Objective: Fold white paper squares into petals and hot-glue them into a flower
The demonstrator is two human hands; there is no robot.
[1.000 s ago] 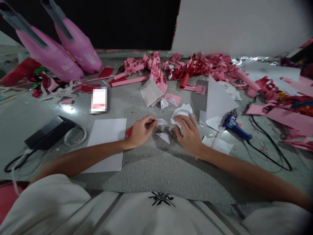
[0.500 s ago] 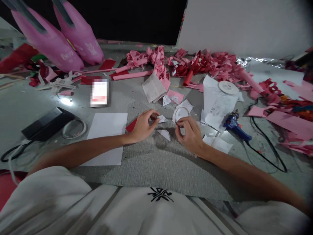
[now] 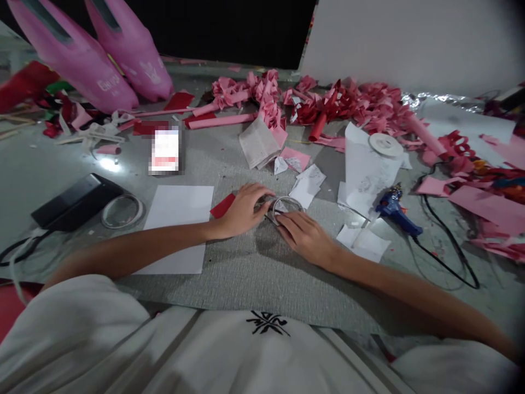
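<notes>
My right hand (image 3: 305, 235) is closed on a roll of clear tape (image 3: 287, 198), whose ring stands out beyond its fingertips. Facing it, my left hand (image 3: 245, 212) has thumb and fingers pinched on a small folded piece of white paper (image 3: 281, 207), which shows partly through the ring. Both hands' fingertips almost meet, so their exact contact is hard to make out. Beside the left hand lies a scrap of red paper (image 3: 222, 206), and a white sheet (image 3: 180, 205) is under the left forearm.
Behind the hands are cut white papers (image 3: 307, 185) and a newspaper piece (image 3: 258, 143). To the right lies a blue glue gun (image 3: 396, 210) with its cord. At left are a second tape roll (image 3: 107, 212) and a black box (image 3: 76, 201). Pink paper scraps (image 3: 361, 109) line the back.
My right hand has moved left with the tape roll, bringing it over the folded paper at my left hand. Cut papers formerly behind the roll show more fully. The view has shifted slightly.
</notes>
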